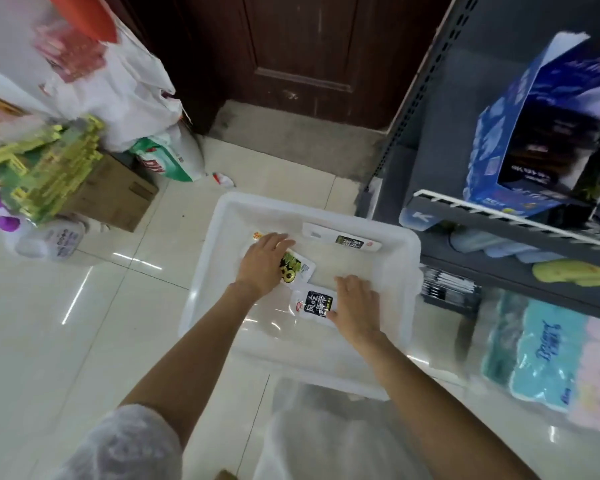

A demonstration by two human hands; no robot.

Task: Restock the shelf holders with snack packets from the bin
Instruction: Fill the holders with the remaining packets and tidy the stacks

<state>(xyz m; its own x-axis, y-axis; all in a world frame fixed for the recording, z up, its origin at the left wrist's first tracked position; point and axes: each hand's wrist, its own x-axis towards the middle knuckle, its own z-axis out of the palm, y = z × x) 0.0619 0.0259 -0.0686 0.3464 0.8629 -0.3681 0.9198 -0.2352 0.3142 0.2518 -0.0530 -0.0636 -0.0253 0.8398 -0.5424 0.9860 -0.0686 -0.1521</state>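
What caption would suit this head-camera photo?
Both hands, left and right, reach for snack packets in a white bin beside the shelf.

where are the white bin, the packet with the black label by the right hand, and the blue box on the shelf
white bin (400,244): head view, far right corner of its rim
black-label packet (317,304): head view, middle of its black label
blue box (492,157): head view, its blue side panel

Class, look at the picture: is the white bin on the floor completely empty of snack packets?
No: the white bin holds several snack packets, such as one by its far wall.
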